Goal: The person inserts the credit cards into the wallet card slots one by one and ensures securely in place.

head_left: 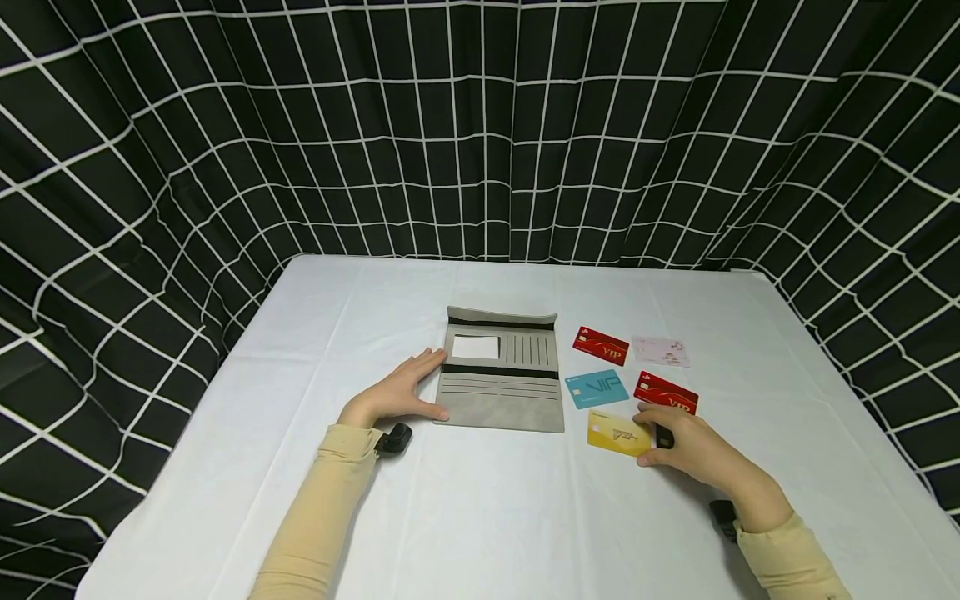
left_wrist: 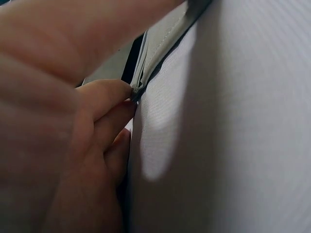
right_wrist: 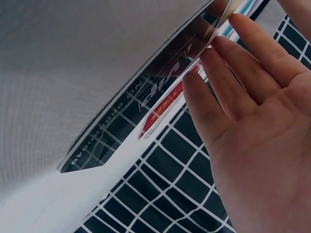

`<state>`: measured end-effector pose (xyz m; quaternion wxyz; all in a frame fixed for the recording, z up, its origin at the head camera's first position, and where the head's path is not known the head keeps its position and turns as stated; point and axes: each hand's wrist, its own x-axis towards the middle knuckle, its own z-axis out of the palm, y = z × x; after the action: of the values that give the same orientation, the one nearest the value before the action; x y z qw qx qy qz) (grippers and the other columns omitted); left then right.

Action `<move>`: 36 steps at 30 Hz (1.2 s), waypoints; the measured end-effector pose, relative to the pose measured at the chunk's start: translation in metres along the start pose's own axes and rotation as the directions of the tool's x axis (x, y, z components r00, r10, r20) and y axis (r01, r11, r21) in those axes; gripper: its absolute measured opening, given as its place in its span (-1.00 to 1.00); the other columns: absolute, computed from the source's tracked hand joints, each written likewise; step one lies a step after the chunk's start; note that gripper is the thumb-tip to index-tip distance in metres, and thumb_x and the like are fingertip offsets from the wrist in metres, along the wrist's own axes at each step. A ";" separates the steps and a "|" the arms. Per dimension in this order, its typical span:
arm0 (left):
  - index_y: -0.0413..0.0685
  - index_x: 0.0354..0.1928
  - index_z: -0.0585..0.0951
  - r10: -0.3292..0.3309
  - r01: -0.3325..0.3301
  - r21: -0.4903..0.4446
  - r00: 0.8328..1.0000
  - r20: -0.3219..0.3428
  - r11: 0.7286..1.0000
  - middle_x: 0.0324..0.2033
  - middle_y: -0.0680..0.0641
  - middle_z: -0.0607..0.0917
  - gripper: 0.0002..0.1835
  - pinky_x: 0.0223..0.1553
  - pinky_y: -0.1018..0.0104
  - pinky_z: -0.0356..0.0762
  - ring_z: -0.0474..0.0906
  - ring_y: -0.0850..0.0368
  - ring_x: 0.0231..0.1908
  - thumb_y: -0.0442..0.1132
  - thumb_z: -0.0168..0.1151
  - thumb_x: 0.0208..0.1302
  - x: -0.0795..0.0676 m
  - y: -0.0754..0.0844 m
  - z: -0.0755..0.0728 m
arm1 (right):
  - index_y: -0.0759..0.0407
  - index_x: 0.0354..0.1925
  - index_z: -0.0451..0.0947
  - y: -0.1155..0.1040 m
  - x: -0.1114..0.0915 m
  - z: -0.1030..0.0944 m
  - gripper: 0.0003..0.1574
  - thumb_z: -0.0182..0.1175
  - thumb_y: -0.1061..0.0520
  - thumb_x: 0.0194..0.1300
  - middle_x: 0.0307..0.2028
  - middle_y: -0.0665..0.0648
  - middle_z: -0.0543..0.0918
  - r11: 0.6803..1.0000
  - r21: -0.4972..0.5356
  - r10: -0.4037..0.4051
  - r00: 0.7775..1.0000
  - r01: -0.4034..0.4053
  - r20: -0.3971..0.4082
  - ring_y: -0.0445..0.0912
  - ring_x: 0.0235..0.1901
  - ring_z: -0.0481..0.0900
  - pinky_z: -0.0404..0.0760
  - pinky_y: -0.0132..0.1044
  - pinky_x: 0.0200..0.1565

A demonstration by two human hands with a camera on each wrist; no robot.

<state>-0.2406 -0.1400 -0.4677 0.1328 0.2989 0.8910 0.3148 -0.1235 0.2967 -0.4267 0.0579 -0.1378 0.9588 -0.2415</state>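
An unfolded grey wallet [head_left: 498,412] lies on the table, with card slots and a white card [head_left: 476,347] in its upper half. My left hand [head_left: 397,393] rests against the wallet's left edge, thumb at the lower corner and fingers higher up. In the left wrist view, fingertips [left_wrist: 119,92] touch that edge. Over on the right, my right hand [head_left: 693,446] pinches a yellow card [head_left: 615,433] near its right end, between thumb and fingers. Partly hidden under this hand is a black card [head_left: 664,437]; its lettered surface [right_wrist: 141,97] shows in the right wrist view.
Beside the wallet lie a blue card [head_left: 597,389], a red VIP card [head_left: 601,346], a second red VIP card [head_left: 666,392] and a pale pink card [head_left: 661,351]. A white cloth covers the table [head_left: 480,517]. Black grid-patterned curtains [head_left: 480,150] surround its back and sides.
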 end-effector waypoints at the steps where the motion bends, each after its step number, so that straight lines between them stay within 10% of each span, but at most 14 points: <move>1: -0.06 0.44 0.00 -0.002 0.002 -0.002 1.000 0.001 1.000 0.41 -0.05 -0.02 0.17 0.35 0.15 -0.34 -0.27 0.03 0.38 0.24 0.39 -0.13 -0.001 0.001 0.000 | 0.33 0.00 0.52 0.000 0.000 0.000 -0.21 0.50 -0.04 -0.18 0.08 0.38 0.47 1.000 0.000 0.002 1.000 -0.002 0.001 0.27 0.11 0.34 0.35 0.22 0.05; 36: -0.13 0.43 0.03 0.027 -0.027 -0.028 0.999 -0.026 0.999 0.40 -0.10 0.02 0.17 0.35 0.13 -0.36 -0.24 0.01 0.38 0.23 0.41 -0.15 -0.003 0.004 -0.001 | 0.31 -0.16 0.47 -0.005 0.001 0.003 -0.34 0.53 0.10 -0.22 -0.14 0.20 0.48 1.000 -0.026 0.006 0.999 -0.007 -0.048 0.11 -0.08 0.32 0.41 0.08 0.01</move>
<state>-0.2369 -0.1397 -0.4646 0.1211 0.3049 0.8840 0.3330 -0.1232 0.2913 -0.4268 0.0340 -0.1297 0.9634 -0.2319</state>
